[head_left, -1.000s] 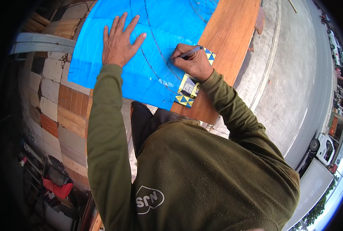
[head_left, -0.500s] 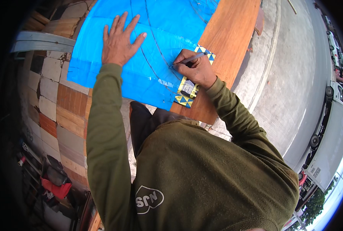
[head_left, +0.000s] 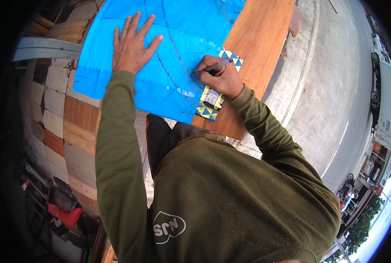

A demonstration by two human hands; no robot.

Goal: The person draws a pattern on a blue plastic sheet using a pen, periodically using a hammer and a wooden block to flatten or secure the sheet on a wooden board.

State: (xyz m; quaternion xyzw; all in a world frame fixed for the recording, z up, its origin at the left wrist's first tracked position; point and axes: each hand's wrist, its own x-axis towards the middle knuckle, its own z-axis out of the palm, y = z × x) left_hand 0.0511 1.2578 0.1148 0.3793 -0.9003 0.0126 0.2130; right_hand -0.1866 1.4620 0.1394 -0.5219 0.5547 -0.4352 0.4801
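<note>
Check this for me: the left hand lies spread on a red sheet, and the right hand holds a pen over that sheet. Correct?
Not quite: the head view shows the sheet is blue, not red. The left hand does lie spread on it, and the right hand holds a pen over it.

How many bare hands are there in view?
2. The bare left hand lies spread on the bright blue plastic sheet; the bare right hand holds a slim grey pen at this sheet. Background hands, if any, cannot be made out.
</note>
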